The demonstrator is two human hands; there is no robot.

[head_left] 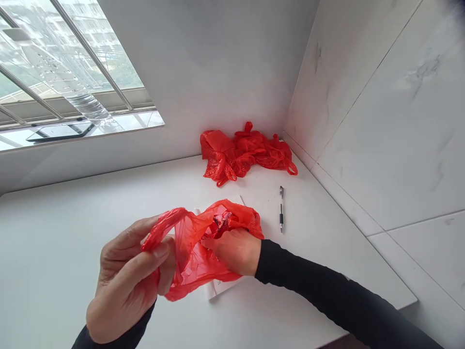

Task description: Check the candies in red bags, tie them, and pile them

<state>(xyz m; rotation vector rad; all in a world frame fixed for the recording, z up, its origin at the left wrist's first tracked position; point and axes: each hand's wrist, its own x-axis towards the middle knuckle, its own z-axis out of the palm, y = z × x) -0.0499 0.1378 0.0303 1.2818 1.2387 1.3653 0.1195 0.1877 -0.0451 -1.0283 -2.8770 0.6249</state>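
A thin red plastic bag (187, 281) is stretched between my two hands, low over the table. My left hand (127, 271) pinches its gathered handle between thumb and fingers. My right hand (238, 249) reaches into the bag's mouth, its fingers curled and partly hidden by the plastic. Just beyond those fingers, a crumpled dark-and-pale bundle (222, 220) shows inside; what exactly it is, or what the right fingers grip, I cannot make out. Beneath the bag lies a white notebook or paper (220, 289), mostly covered, with small dark marks near its lower edge.
A black-and-clear pen (281, 213) lies right of the bag. More crumpled red plastic bags (247, 152) are heaped against the back wall near the corner. On the windowsill at left stand a clear bottle (83, 99) and a flat dark-edged object (60, 132). A marbled wall borders the right.
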